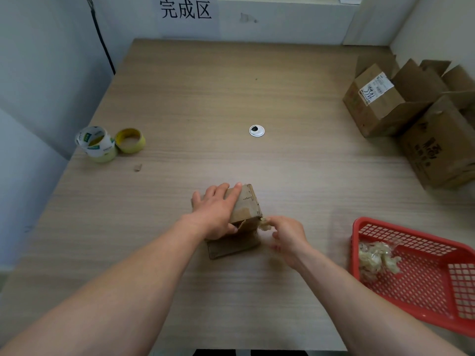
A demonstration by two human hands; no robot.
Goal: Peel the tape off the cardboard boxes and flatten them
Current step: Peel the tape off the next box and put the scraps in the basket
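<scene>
1. A small, scuffed brown cardboard box (247, 204) stands mid-table on pale woodgrain table (205, 98), with crumpled yellowish tape (264, 224) at its near right corner.
2. Bare tabletop surrounds the box; a red mesh basket (411, 242) sits well to the right.
3. The left hand (216, 214) grips the box top, thumb on the near face; the right hand (288, 235) pinches the tape.

Pale wood-grain tabletop (308, 176), round silver cable grommet (256, 131) beyond the grip, stacked green-labelled tape rolls (102, 150) and yellow tape roll (131, 149) far left, red plastic mesh basket (424, 291) right, white paper sign (185, 9) on the far wall.
</scene>
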